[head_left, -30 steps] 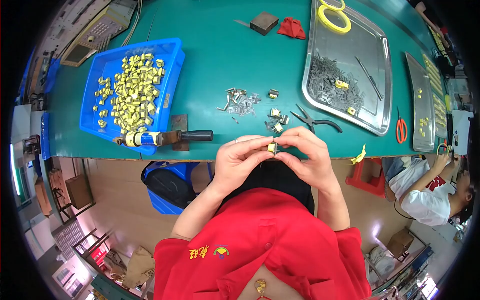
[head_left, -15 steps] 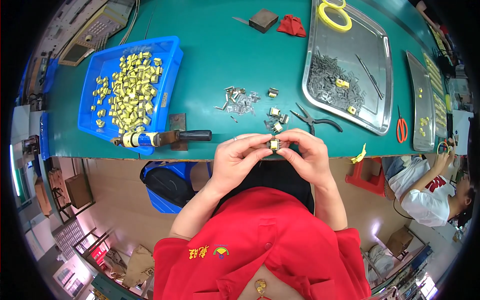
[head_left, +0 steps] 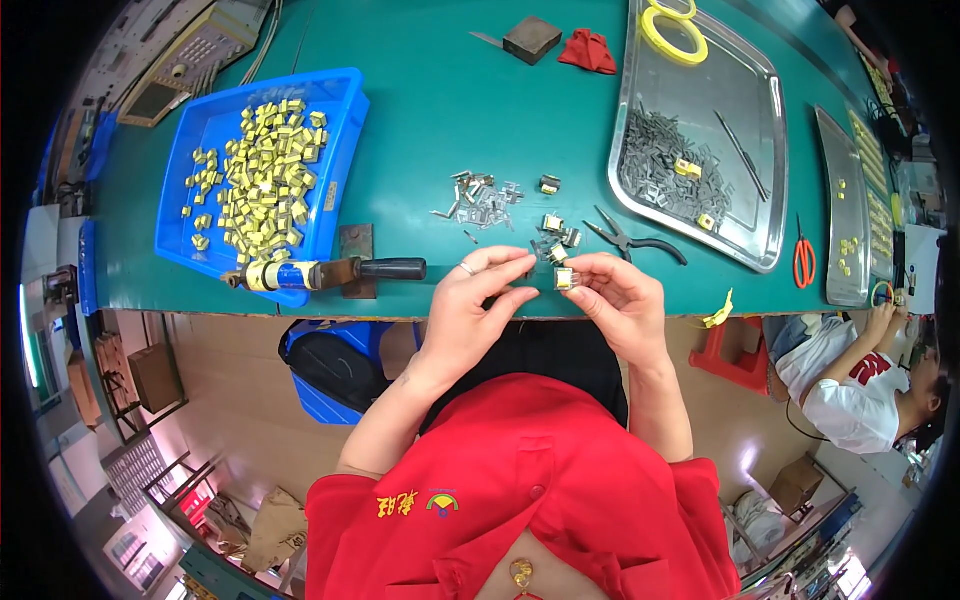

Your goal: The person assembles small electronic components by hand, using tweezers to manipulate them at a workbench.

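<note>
My right hand (head_left: 625, 300) pinches a small yellow-taped transformer (head_left: 565, 279) with metal pins between thumb and fingertips, just above the table's near edge. Apart from it on the left is my left hand (head_left: 480, 300), its thumb and forefinger spread. A small dark piece shows by its fingertips, and I cannot make out whether they touch it. Just beyond the hands several similar transformers (head_left: 553, 223) lie on the green table. Left of these is a loose heap of small metal clips (head_left: 484, 203). Pliers (head_left: 630, 242) with dark handles lie to the right, jaws pointing away.
A blue bin (head_left: 345, 150) of yellow-taped parts stands left, a black-handled lever tool (head_left: 390, 269) at its near corner. A metal tray (head_left: 700, 120) with grey core pieces and tape rolls lies right. Red-handled scissors (head_left: 804, 262) are beyond it. Another person (head_left: 850, 390) works at far right.
My hands have drawn apart. The transformer, held between both before, has moved slightly right in my right hand alone, and my left fingers have come off it.
</note>
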{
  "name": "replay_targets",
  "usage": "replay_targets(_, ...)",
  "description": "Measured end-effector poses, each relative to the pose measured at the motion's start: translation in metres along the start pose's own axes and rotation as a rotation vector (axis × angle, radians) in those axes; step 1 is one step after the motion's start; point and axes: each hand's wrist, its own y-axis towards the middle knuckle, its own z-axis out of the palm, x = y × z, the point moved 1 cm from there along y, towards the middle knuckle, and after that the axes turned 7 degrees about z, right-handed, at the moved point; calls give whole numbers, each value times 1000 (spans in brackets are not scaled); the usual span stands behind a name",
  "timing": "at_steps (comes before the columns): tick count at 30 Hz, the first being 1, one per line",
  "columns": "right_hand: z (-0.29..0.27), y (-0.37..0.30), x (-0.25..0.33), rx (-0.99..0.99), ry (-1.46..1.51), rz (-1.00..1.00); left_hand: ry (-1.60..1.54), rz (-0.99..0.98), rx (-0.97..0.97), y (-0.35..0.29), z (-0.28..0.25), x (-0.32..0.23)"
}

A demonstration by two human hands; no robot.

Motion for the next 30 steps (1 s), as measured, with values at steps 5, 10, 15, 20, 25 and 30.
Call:
replay_targets(5,1,-1,1,2,5,18,160,102,-27,1,2,-5)
replay_targets(10,5,-1,2,46,30,-17,-155,-7,49,0,2,-7)
replay_targets(15,9,-1,5,54,-13,-41,-166,69,35,0,2,-3)
replay_targets(20,10,-2,12,52,-90,-80,-143,90,43,-1,-1,-6)
replay_targets(25,9,-2,15,69,-260,-127,-173,98,62,-1,-1,-8)
replay_targets(30,10,-4,14,58,-234,-88,-155,98,58,-3,-2,-9)
